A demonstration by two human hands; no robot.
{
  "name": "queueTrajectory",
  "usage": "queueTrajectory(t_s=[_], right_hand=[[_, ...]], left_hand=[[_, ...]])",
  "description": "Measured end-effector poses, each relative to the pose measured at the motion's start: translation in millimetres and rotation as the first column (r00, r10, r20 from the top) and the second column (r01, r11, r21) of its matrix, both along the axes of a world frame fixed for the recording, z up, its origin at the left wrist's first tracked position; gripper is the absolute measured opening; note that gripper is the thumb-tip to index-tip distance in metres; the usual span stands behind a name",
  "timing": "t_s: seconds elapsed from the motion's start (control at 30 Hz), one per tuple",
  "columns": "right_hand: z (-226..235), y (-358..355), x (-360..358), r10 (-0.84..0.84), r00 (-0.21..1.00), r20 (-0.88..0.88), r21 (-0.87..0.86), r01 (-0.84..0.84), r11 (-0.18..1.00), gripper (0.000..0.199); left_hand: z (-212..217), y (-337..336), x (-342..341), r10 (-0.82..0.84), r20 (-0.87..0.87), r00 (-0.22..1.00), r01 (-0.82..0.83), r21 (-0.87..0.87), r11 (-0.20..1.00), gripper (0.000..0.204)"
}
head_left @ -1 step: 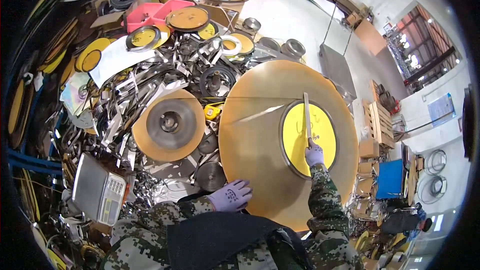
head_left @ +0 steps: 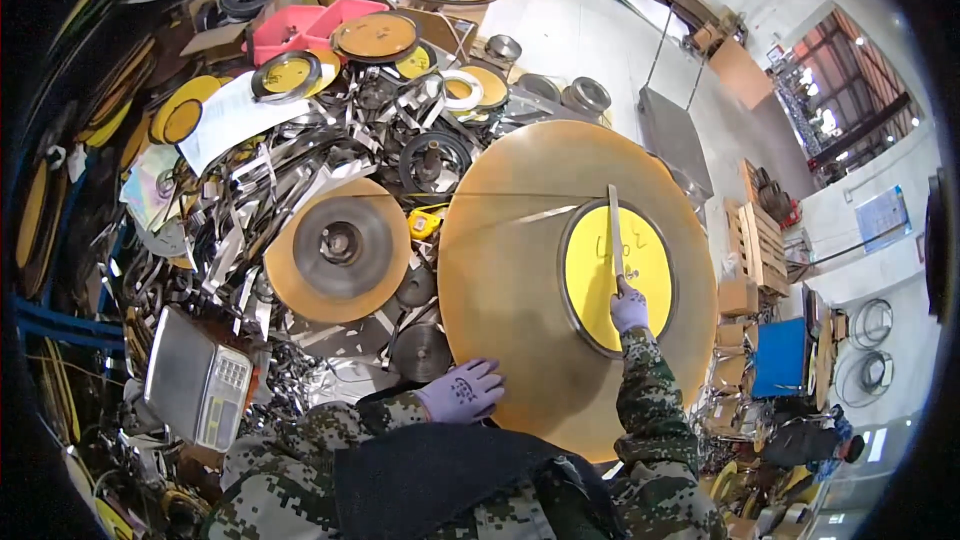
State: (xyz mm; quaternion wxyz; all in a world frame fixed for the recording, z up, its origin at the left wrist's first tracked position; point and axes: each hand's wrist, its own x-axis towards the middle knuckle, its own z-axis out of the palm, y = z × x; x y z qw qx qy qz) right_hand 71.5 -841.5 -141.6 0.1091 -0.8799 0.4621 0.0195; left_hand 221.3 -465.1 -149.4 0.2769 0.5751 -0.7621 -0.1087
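- The thin dark strip [head_left: 510,197], crossing mid-frame from the small tan disc [head_left: 335,309] to the large tan disc [head_left: 510,310] right of centre, could slip or snag if your flat silvery metal bar [head_left: 613,230] tilts.
- Your purple-gloved right hand [head_left: 629,308] curls its fingers round the bar's lower end, forearm rising from lower right.
- Your purple-gloved left hand [head_left: 463,392], fingers slightly spread, lies at the large disc's lower-left rim; contact is unclear.

Your right hand [head_left: 630,310] grips a flat bar [head_left: 614,235] over the yellow centre [head_left: 648,260] of the large tan disc [head_left: 515,310]; your left hand [head_left: 463,391] lies at its outer edge; a yellow tape measure [head_left: 424,225] sits beside a smaller disc [head_left: 292,290].
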Motion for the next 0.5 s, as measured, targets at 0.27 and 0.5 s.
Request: queueTrajectory(t_s=[0.27,0.5], right_hand=[[-12,-7,-7,0.016,0.999,0.033,-0.034,-0.015,0.999,0.051],[-12,-31,-34,-0.079,0.997,-0.013,-0.116,0.077,0.990,0.049]], left_hand=[[-20,-9,-5,0.038,0.011,0.999,-0.040,0.373,0.927,0.058],[-29,-23,-11,0.167,0.236,0.957,-0.266,0.494,0.828,0.079]])
